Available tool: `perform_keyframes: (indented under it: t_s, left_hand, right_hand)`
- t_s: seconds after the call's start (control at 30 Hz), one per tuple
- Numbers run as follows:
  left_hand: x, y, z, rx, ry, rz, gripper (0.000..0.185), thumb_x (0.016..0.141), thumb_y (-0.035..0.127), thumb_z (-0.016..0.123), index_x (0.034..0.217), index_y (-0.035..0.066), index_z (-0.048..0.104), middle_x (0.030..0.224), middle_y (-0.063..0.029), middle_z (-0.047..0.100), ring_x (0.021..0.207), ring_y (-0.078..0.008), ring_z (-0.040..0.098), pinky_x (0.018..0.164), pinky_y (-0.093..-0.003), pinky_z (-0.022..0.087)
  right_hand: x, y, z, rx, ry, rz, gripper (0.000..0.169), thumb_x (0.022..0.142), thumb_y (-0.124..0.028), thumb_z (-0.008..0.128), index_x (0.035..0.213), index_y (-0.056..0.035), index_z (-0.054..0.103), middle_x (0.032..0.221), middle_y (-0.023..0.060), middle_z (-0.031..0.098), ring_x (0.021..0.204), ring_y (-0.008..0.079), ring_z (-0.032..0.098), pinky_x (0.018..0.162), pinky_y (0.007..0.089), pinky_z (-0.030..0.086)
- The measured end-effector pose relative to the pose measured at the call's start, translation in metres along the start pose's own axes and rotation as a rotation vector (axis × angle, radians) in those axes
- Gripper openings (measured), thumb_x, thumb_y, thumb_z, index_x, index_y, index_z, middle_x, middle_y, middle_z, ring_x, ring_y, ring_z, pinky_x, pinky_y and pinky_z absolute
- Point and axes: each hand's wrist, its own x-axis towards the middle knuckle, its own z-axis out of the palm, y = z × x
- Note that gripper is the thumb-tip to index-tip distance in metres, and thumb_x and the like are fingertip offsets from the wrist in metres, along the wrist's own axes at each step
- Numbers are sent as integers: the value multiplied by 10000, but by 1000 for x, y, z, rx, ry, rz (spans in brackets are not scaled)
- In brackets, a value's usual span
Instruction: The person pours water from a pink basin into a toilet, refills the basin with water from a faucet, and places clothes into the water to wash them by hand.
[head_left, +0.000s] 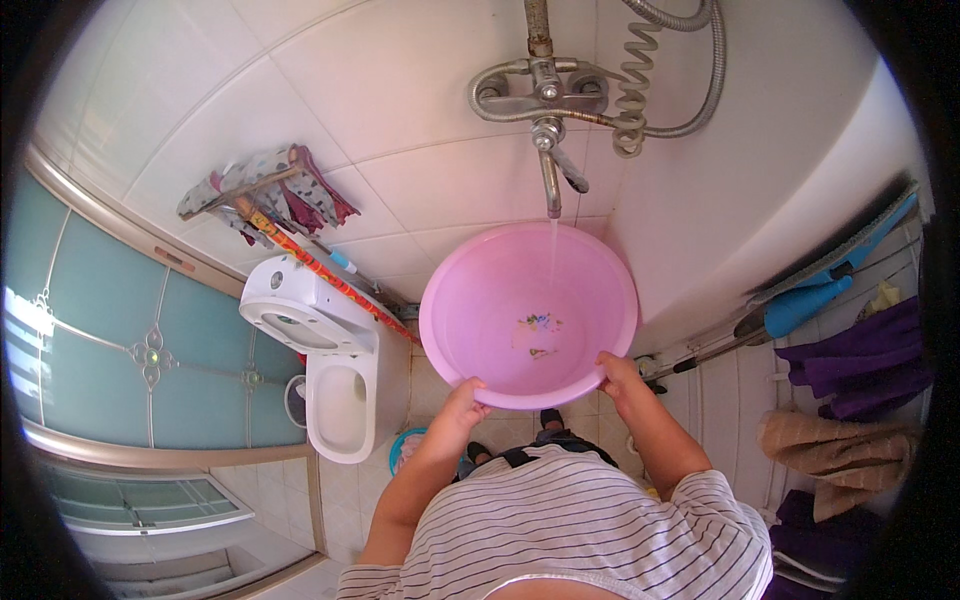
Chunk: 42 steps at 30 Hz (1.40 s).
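Note:
Both hands grip the near rim of a large pink plastic basin (480, 300). My left hand (466, 401) has the rim's near left side, thumb on top. On the near right side my right hand (616, 371) clasps it in the same way. A thin stream of water (553, 251) runs from the spout of the wall-mounted metal faucet (551, 184) into the basin. Printed flowers and leaves (541, 324) show on the basin's bottom. How much water it holds is hard to tell.
A white toilet (341, 405) with its lid raised stands at the left, beside a mop (300, 262) leaning on the tiled wall. A blue basin (405, 442) holding cloth sits on the floor. Towels (840, 446) and a blue brush (806, 307) are at the right.

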Motion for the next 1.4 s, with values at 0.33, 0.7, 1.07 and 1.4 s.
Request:
perform_keyframes:
  t_s: [0.33,0.7,1.07,1.4]
  left_hand:
    - [-20,2,15,30,62,67,332,700,97,508,1029,91,460,923,-60,539,824,-186,551,675,-334,484]
    - [-29,5,16,31,-33,86,311,712,118,518,1016,78,465,918,-52,554,816,-178,563,669,-296,480]
    - [-76,-2,3,45,-139,211,311,763,126,476,1047,3,452,1007,-99,533,902,-204,543,808,-339,451]
    - [-127,14,31,35,-110,331,411,735,120,481,1111,-25,399,1044,-134,506,954,-240,515,816,-361,431]
  right_hand:
    - [-2,0,-2,50,-26,-42,404,693,-34,525,1078,57,445,964,158,540,792,292,574,645,409,509]
    - [5,2,-2,52,-31,-21,424,695,-30,520,1109,17,441,990,140,536,824,275,573,649,407,508]
    - [-58,-4,2,69,-32,-106,481,663,-21,511,1129,22,402,1031,138,507,873,269,547,693,391,489]
    - [-101,-20,7,84,-35,-302,387,695,-45,504,1068,43,453,946,123,542,822,231,553,690,339,466]
